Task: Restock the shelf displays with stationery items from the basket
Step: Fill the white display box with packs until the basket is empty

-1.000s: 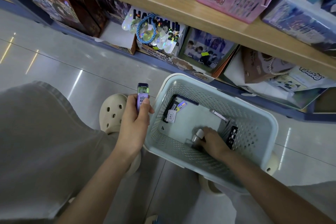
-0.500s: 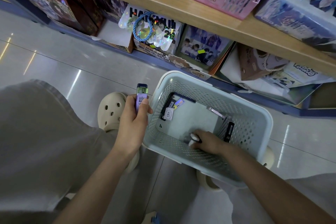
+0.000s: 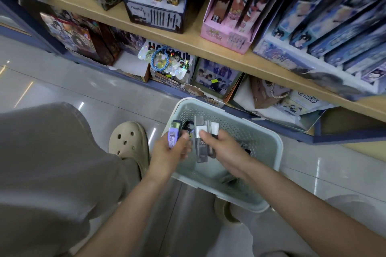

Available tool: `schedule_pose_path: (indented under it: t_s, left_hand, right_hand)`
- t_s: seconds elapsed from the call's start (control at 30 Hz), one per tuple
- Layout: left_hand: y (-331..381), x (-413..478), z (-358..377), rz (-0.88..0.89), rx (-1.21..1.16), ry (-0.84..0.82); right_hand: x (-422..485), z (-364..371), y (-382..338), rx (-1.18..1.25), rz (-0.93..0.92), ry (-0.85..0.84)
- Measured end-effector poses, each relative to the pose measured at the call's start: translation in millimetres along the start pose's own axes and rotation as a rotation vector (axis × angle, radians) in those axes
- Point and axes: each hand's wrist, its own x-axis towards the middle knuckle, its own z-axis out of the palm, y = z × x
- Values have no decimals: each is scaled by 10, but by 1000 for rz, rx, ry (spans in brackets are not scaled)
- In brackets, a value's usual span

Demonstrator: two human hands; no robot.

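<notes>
A pale perforated basket (image 3: 265, 144) stands on the floor below the shelves. My left hand (image 3: 171, 152) grips a small purple stationery pack (image 3: 173, 136) at the basket's left rim. My right hand (image 3: 224, 150) is raised above the basket and holds two long clear packs with white tops (image 3: 201, 144), pinched near the upper ends. Its fingers hide part of the packs. A few dark items lie in the basket, mostly covered by my hands.
A wooden shelf (image 3: 208, 48) carries a black display box (image 3: 155, 14), a pink display box (image 3: 227, 35) and blue boxes (image 3: 325, 33). Lower shelf goods sit behind the basket. My beige clog (image 3: 129, 142) rests on the tiled floor left of the basket.
My right hand has come up out of the basket with two long packs. My left hand has shifted right over the basket rim. The camera tilted up toward the shelves.
</notes>
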Motion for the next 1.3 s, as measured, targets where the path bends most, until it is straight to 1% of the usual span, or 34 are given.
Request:
schedule_pose_path:
  t_s: [0.13, 0.3, 0.4, 0.5, 0.63, 0.8, 0.93, 1.03, 1.1, 1.2, 1.3]
  left_hand:
    - [173, -158, 86, -14, -98, -100]
    - [445, -390, 152, 44, -161, -185]
    - [601, -522, 187, 81, -177, -198]
    - [759, -647, 235, 136, -141, -208]
    - [954, -810, 268, 184, -99, -235]
    - [1187, -933, 288, 185, -106, -244]
    - [1431, -1049, 354, 244, -42, -309]
    - [1629, -1153, 401, 323, 26, -376]
    - [1758, -1198, 427, 359, 18, -400]
    - [1961, -1245, 442, 376, 8, -434]
    - [2141, -1271, 434, 365, 12, -474]
  right_hand:
    - [-250, 125, -321, 155, -40, 91]
    - [-542, 184, -593, 40, -223, 206]
    - [-719, 191, -733, 6, -267, 267]
    - [-865, 210, -848, -39, -307, 316]
    - [-1067, 225, -1002, -90, -336, 350]
    - [-1307, 123, -1192, -87, -416, 382]
    - [-1423, 70, -1347, -116, -469, 459]
    - [-1521, 23, -1476, -105, -500, 453]
    - [-1622, 7, -1585, -69, -515, 439]
    - [-1739, -30, -1763, -87, -554, 466]
    - [-1859, -39, -1925, -157, -611, 479]
